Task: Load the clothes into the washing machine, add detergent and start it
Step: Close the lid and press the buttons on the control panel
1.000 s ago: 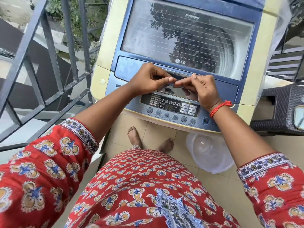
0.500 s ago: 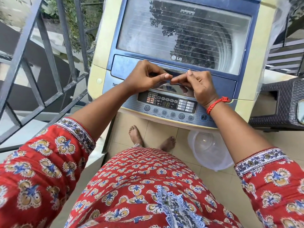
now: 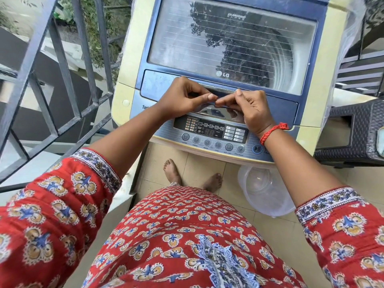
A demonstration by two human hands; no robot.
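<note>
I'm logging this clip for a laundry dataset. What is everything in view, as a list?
washing machine: one, cream and blue, ahead, lid shut
lid handle: one, blue, front edge of lid
control panel: one, grey with dark display, below the handle
plastic tub: one, clear, on the floor beside the machine
railing: one, grey metal, to the left
wicker furniture: one, dark, to the right
bracelet: one, red, right wrist
feet: two, bare, on the tiles
left hand: fingers curled on the handle
right hand: fingers curled on the handle
</note>
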